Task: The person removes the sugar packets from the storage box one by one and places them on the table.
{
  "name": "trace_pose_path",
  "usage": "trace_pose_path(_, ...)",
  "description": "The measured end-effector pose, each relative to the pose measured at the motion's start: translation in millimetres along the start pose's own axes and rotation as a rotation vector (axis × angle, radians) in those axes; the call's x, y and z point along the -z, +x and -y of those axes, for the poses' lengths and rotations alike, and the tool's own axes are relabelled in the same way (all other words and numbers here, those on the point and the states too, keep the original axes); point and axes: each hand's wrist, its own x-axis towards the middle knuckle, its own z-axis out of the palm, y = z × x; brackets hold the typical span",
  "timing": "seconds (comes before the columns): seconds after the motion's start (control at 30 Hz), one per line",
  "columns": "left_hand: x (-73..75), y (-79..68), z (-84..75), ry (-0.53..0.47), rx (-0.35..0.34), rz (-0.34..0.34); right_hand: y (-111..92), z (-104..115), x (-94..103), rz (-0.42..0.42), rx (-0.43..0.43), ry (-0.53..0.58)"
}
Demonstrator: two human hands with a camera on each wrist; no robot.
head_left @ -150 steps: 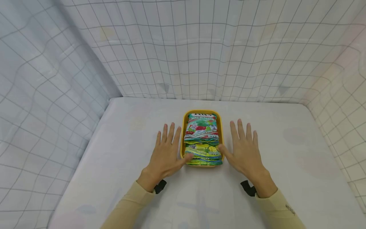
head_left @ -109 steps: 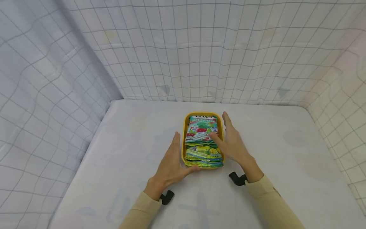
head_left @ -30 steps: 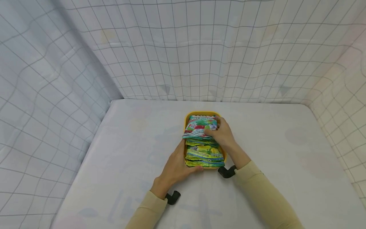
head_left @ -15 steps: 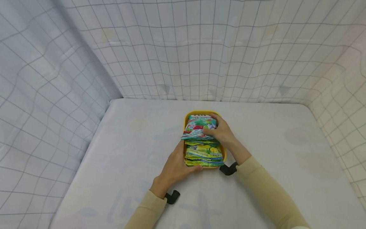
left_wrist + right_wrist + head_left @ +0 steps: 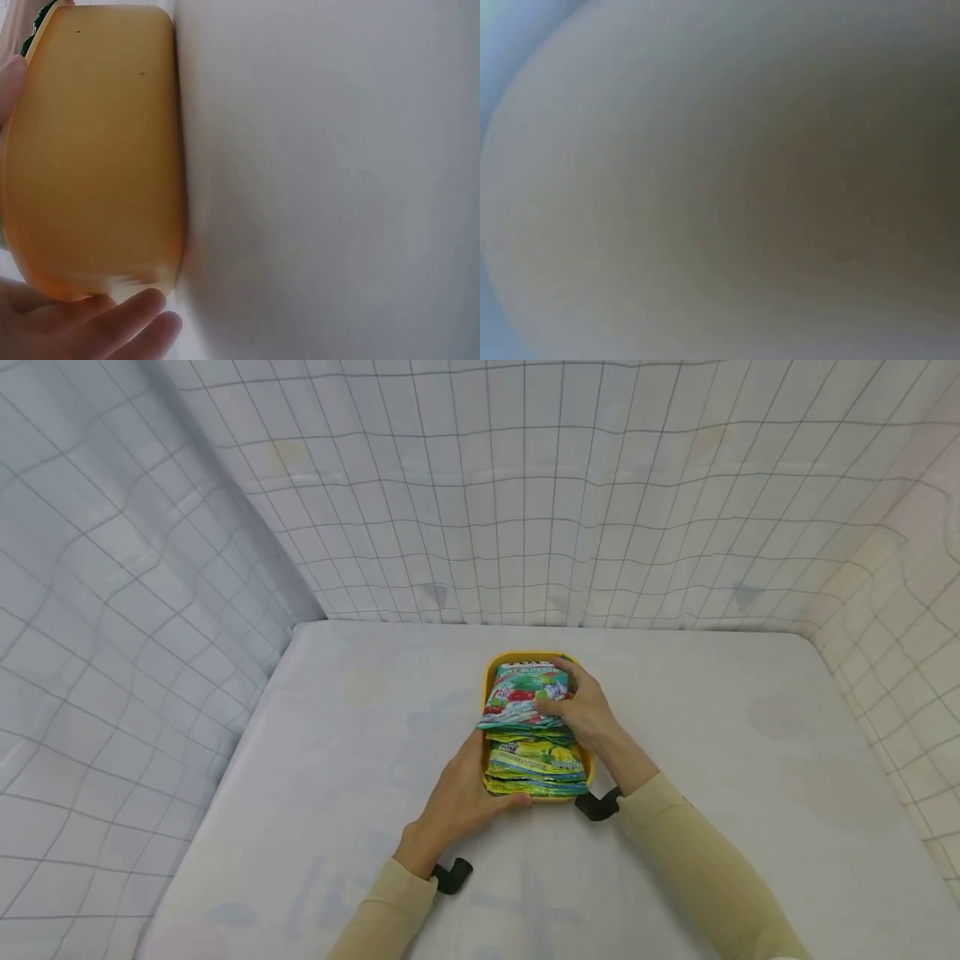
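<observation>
A deep yellow plastic container (image 5: 517,655) stands on the table, filled with candy packets. My left hand (image 5: 456,793) holds its near left corner, thumb at the near rim and fingers along the left side. The left wrist view shows the container's smooth wall (image 5: 97,150) with fingertips (image 5: 142,311) against one end. My right hand (image 5: 590,710) grips the green and red "Mint Blossom" packet (image 5: 517,693), thumb on top and fingers over its right side. Yellow-green packets (image 5: 534,758) lie stacked in the nearer half. The right wrist view is a close, blurred surface.
A white cloth with faint prints covers the table (image 5: 375,727). White grid-patterned curtains (image 5: 517,518) hang behind and on both sides. Black bands (image 5: 453,877) sit at both wrists.
Earlier both hands lay spread beside the container. Since then the left has taken its corner and the right the Mint Blossom packet, whose near edge has shifted slightly left. Little differs over the last second.
</observation>
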Motion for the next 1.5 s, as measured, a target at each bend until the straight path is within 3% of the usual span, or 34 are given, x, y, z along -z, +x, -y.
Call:
trace_pose_path(0.43, 3.2, 3.7, 3.6, -0.069, -0.026, -0.005, -8.8, 0.2, 14.4, 0.016, -0.006, 0.056)
trace_pose_path(0.83, 4.6, 6.1, 7.6, -0.095, 0.013, -0.008, -17.6, 7.3, 32.7, 0.04, 0.046, 0.186)
trace_pose_path(1.1, 3.2, 7.9, 8.4, -0.116, 0.033, -0.005, -18.9, 6.3, 52.7, 0.016, 0.07, 0.128)
trace_pose_path(1.5, 2.3, 7.3, 9.0, -0.099, 0.034, 0.013, -20.8, 8.8, 85.9, -0.017, 0.079, 0.25)
